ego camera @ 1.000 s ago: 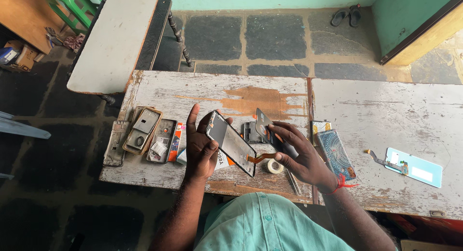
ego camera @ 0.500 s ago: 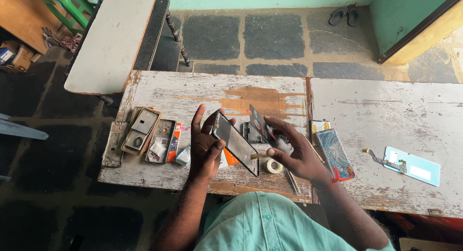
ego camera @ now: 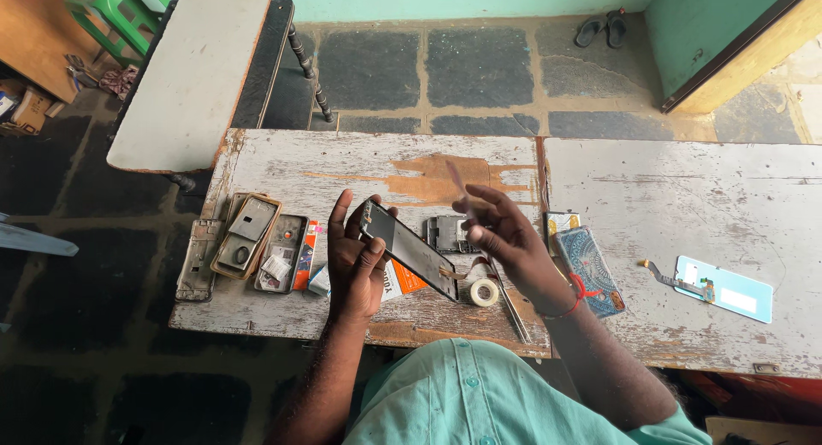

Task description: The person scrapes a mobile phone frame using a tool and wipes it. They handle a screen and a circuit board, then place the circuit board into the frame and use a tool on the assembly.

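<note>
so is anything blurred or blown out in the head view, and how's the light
Head view: the right hand is motion-blurred at its fingertips, along with the thin strip it holds; the left hand and the phone screen panel are sharp. Light is soft and even, shadows faint; no glare; the white bench top is bright, not clipped.

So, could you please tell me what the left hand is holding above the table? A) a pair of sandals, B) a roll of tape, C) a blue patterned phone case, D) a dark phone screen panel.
D: the left hand grips a dark phone screen panel tilted above the wooden table.
</note>
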